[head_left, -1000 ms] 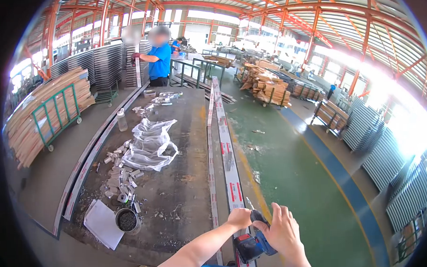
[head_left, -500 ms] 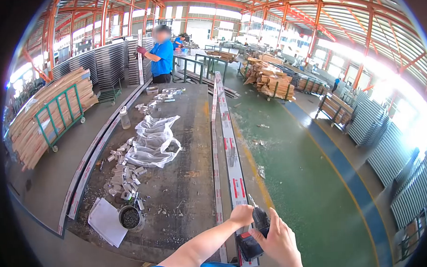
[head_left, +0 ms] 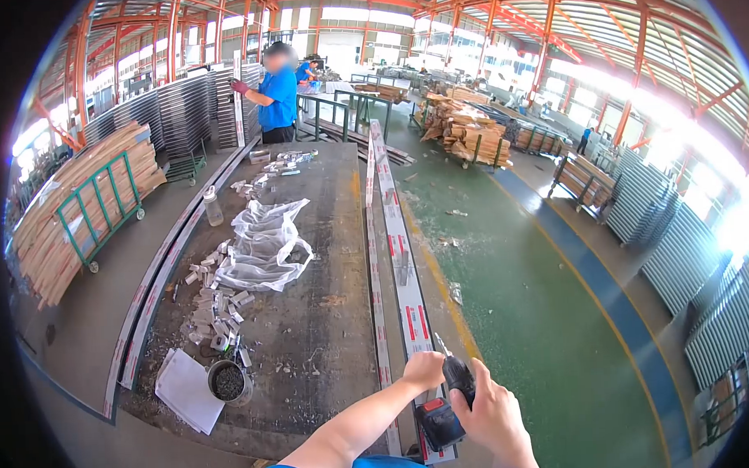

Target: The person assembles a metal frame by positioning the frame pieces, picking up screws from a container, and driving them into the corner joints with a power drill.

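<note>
Near the bottom of the view, my left hand (head_left: 425, 370) is closed in front of the drill's nose, above a long labelled profile (head_left: 410, 295); what its fingers grip is too small to make out. My right hand (head_left: 490, 410) is wrapped round the dark cordless drill (head_left: 457, 380), whose bit points up and away from me. The drill's battery base, with a red patch, hangs over the profile. A narrower profile (head_left: 378, 316) lies just left of the wide one along the table's right edge.
The dark table (head_left: 324, 335) holds a white plastic bag (head_left: 268, 246), small metal pieces (head_left: 216, 314), papers (head_left: 188, 391), a cup of screws (head_left: 229, 381) and a bottle (head_left: 213, 208). A person in blue (head_left: 277, 97) stands beyond it. Wood on a green cart (head_left: 101, 206) stands left.
The view has shifted slightly. My right hand and the drill have turned a little, while my left hand stays closed by the drill's nose. The person beyond the table has turned slightly.
</note>
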The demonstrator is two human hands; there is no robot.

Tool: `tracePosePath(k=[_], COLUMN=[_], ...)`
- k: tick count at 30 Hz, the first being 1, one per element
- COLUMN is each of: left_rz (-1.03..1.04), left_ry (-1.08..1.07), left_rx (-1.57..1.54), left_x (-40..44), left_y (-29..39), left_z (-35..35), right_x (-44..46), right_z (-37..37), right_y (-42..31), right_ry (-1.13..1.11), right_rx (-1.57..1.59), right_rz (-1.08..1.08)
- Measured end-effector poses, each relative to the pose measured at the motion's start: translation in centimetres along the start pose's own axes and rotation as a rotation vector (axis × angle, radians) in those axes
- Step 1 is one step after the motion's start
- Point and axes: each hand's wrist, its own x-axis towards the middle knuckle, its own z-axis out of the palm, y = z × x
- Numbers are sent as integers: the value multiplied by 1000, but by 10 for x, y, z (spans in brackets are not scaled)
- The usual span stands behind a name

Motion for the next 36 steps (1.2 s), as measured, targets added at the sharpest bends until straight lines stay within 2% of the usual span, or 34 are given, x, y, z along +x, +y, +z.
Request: tracePosePath(k=[36], left_rz=[8], left_ry=[-40], left_rx=[30], left_x=[0], left_y=[-15], left_z=[11], right_x=[-2], right_z=[-2], right_y=[-7], right_ry=[-1], right_rx=[50], right_rz=[33])
